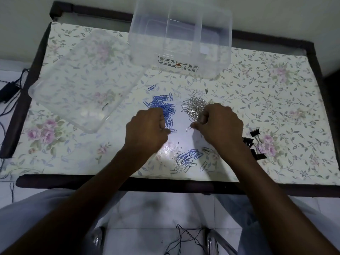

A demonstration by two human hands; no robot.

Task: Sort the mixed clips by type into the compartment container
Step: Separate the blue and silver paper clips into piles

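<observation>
A pile of blue paper clips lies mid-table, with a pile of silver paper clips just to its right. My left hand rests at the blue pile's near edge, fingers curled, pinching a blue clip. My right hand sits by the silver pile and pinches a silver clip. A mixed heap of blue and silver clips lies near the front edge. Black binder clips lie right of my right wrist. The clear compartment container stands at the back.
A clear plastic lid lies flat at the left of the floral tablecloth. One stray blue clip sits beyond the blue pile. The table's dark frame runs along the front. Cables lie on the floor.
</observation>
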